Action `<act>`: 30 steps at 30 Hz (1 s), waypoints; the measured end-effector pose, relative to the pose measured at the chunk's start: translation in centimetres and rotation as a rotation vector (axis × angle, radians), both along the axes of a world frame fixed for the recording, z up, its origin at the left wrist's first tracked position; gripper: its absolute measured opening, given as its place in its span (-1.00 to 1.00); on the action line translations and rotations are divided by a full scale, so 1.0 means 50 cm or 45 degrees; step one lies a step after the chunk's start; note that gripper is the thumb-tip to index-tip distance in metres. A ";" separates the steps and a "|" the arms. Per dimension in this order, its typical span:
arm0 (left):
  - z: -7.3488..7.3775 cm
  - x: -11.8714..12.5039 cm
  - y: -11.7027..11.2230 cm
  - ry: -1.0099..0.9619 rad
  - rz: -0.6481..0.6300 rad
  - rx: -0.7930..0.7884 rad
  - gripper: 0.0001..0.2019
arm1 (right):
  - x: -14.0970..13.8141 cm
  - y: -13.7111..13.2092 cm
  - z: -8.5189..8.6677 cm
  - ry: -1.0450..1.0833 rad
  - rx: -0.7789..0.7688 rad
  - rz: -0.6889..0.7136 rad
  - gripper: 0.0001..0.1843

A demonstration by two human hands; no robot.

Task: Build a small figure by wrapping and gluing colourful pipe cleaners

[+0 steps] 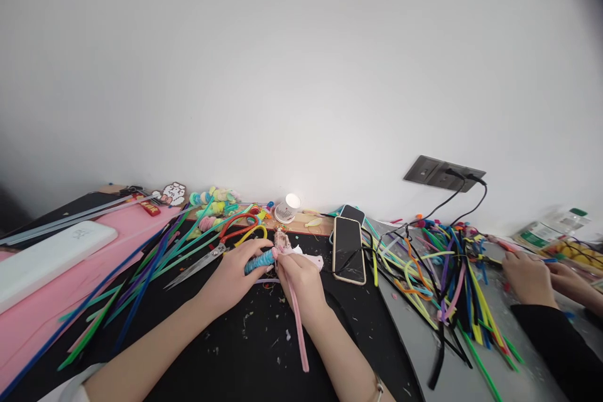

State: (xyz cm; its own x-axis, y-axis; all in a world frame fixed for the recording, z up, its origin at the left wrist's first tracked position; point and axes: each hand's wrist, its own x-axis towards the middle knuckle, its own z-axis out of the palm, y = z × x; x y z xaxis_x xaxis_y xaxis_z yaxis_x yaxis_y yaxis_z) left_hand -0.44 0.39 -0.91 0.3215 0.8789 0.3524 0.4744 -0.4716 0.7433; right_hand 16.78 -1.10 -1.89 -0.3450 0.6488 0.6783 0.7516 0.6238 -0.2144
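Blue coil (260, 262) snug between thumb and fingers of the left hand (235, 270), pink strand (299, 333) pinched in the right hand (304, 279), trailing down over the black worktop (198, 367), scissors (198, 266) just beside.

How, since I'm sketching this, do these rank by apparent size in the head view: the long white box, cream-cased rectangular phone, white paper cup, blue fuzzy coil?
1. Long white box
2. Cream-cased rectangular phone
3. White paper cup and blue fuzzy coil: too alike to rank, the coil partly covered.
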 end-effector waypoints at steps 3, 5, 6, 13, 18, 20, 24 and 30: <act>0.002 -0.001 0.000 0.016 -0.001 -0.010 -0.71 | 0.001 0.000 0.000 -0.004 0.002 0.009 -0.69; 0.003 -0.001 -0.001 0.024 0.012 -0.026 -0.70 | 0.001 0.000 0.000 -0.010 -0.009 0.014 -0.69; 0.003 0.000 -0.001 0.026 0.017 -0.031 -0.70 | 0.001 0.000 0.000 -0.007 -0.016 0.017 -0.70; -0.002 -0.002 0.006 0.043 0.092 -0.051 -0.65 | -0.002 -0.004 0.015 0.294 -0.095 0.045 -0.73; -0.014 -0.014 0.018 0.092 0.280 0.086 -0.64 | 0.001 -0.007 0.028 0.828 -0.496 -0.096 -0.78; -0.017 -0.018 0.022 0.168 0.300 0.138 -0.62 | 0.002 -0.003 0.029 1.049 -0.665 -0.050 -0.80; -0.013 -0.018 0.021 0.236 0.253 0.190 -0.58 | -0.002 0.003 0.028 1.343 -0.860 0.127 -0.85; 0.009 -0.009 0.005 0.036 0.038 0.078 -0.71 | -0.005 0.003 0.036 1.486 -0.990 0.222 -0.85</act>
